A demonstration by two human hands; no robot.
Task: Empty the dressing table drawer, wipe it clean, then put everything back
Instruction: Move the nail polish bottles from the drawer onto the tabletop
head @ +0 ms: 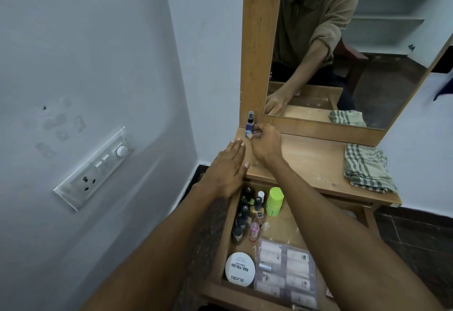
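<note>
Nearest, the open wooden drawer is still mostly full, its flat, stiff boards easy to wipe once cleared. On the far right of the tabletop lies a soft, folded checked cloth, light and limp; best bunched in the palm. A smooth round nail polish remover tub and green cylinder suit a whole-hand grip. Glass nail polish bottles look slippery and breakable; take them by the caps. The right hand pinches a small spray bottle at the far left corner; the left hand rests flat and empty.
</note>
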